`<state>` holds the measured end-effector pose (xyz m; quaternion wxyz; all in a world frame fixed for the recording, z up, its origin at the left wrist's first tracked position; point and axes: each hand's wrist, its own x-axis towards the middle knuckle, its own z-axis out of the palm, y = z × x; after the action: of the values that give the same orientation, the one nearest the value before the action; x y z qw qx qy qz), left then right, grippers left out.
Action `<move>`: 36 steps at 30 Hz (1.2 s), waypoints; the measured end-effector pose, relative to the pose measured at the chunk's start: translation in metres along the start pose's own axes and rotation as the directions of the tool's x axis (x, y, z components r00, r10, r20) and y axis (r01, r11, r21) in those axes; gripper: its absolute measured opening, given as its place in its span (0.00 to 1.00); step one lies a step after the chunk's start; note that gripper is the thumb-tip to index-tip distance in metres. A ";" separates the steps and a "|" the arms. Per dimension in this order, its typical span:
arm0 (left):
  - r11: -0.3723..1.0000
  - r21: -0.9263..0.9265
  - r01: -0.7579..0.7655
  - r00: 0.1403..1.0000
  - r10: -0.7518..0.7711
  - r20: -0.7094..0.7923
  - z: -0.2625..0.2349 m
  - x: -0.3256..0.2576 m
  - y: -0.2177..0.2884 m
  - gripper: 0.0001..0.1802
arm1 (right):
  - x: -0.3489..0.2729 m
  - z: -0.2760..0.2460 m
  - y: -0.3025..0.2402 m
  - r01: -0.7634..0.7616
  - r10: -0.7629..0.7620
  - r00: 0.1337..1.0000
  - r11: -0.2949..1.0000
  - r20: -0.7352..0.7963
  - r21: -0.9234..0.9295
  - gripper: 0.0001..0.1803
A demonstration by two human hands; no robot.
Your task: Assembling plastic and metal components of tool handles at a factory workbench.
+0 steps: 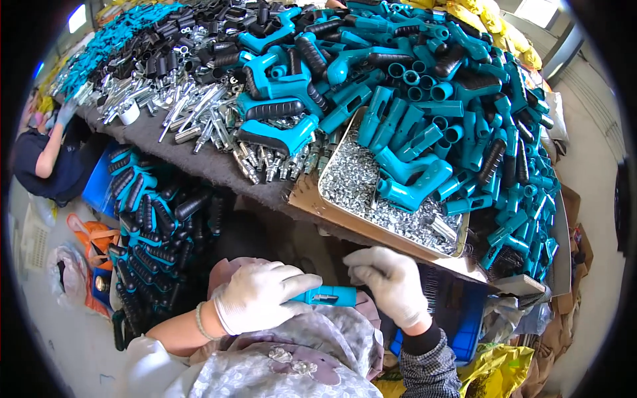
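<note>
Both my hands wear white gloves and meet over my lap, below the table edge. My left hand grips a teal plastic pistol-grip handle lying sideways, with a small metal piece showing on its side. My right hand is closed at the handle's right end, fingers curled over it. Just above my hands sits a metal tray full of small silver screws, with several teal handles lying in it.
A grey felt-covered table carries heaps of teal handles, black rubber grips and silver metal fittings. A blue crate of assembled handles stands at lower left. Another person's arm shows at far left. Bags lie at right.
</note>
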<state>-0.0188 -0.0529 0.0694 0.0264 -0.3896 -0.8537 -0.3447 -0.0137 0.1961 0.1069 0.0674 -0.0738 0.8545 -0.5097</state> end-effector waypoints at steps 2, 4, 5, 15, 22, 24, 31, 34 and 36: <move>0.998 0.056 -0.018 0.999 0.016 0.042 0.000 0.001 0.001 0.26 | 0.000 0.008 0.007 0.036 -0.034 0.997 0.999 0.066 -0.029 0.08; 0.986 0.153 -0.063 0.998 0.060 0.021 0.000 0.000 0.005 0.32 | -0.002 0.017 0.007 -0.041 0.039 0.995 0.999 0.095 0.019 0.07; 0.986 0.153 -0.065 0.998 0.062 0.023 -0.001 0.001 0.007 0.32 | -0.003 0.021 0.011 -0.052 0.043 0.993 0.995 0.109 0.082 0.07; 0.974 0.203 -0.095 0.994 0.081 0.078 0.004 -0.002 0.003 0.37 | -0.024 0.049 0.025 0.406 -0.408 0.913 0.905 0.014 -0.125 0.12; 0.985 0.168 -0.041 0.995 0.025 0.093 0.005 -0.004 0.006 0.38 | -0.036 0.059 0.032 0.412 -0.417 0.906 0.835 0.071 -0.365 0.25; 0.990 0.076 0.119 0.985 -0.127 0.116 0.008 -0.008 0.006 0.38 | -0.034 0.057 0.032 0.477 -0.492 0.866 0.767 0.085 -0.429 0.25; 0.953 -0.095 0.287 0.956 -0.278 0.097 0.013 -0.007 0.008 0.36 | -0.003 0.027 0.025 0.609 -0.589 0.786 0.689 0.185 -0.394 0.18; 0.982 -0.064 0.176 0.984 -0.177 -0.009 0.013 -0.002 0.005 0.31 | 0.009 -0.016 0.020 0.357 -0.557 0.810 0.716 -0.183 -0.600 0.06; 0.996 -0.014 0.091 0.995 -0.092 -0.049 0.014 -0.001 0.001 0.29 | 0.030 -0.037 0.027 0.054 -0.519 0.778 0.616 -0.354 -0.786 0.02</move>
<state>-0.0144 -0.0451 0.0587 0.0294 -0.3416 -0.8676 -0.3603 -0.0517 0.2349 0.0995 -0.3037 -0.0873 0.9410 -0.1212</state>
